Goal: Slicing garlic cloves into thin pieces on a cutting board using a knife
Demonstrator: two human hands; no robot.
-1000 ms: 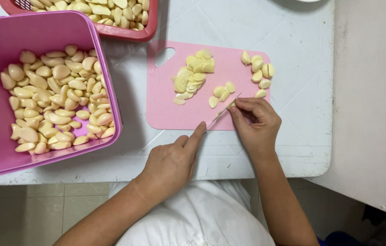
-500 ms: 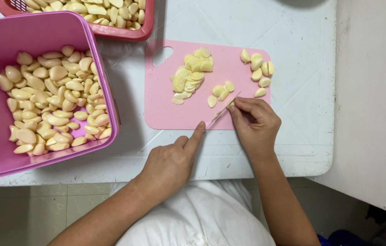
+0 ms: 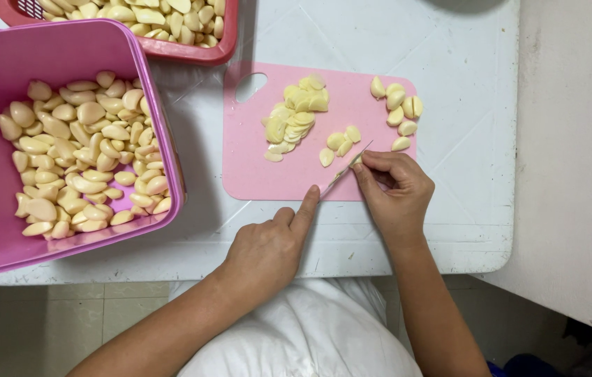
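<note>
Left hand [image 3: 264, 251] gripping knife [image 3: 345, 167]

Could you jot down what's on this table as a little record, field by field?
Surface: white table
Board: pink cutting board with sliced garlic and whole cloves
Left hand: holds a knife, forefinger along the blade
Right hand: pinches a garlic clove at the blade
Pink tub: peeled garlic cloves
Red basket: more peeled cloves

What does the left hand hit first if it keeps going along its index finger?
Probably the right hand pinching a garlic piece at the knife tip; the left hand points up-right along that blade.
</note>
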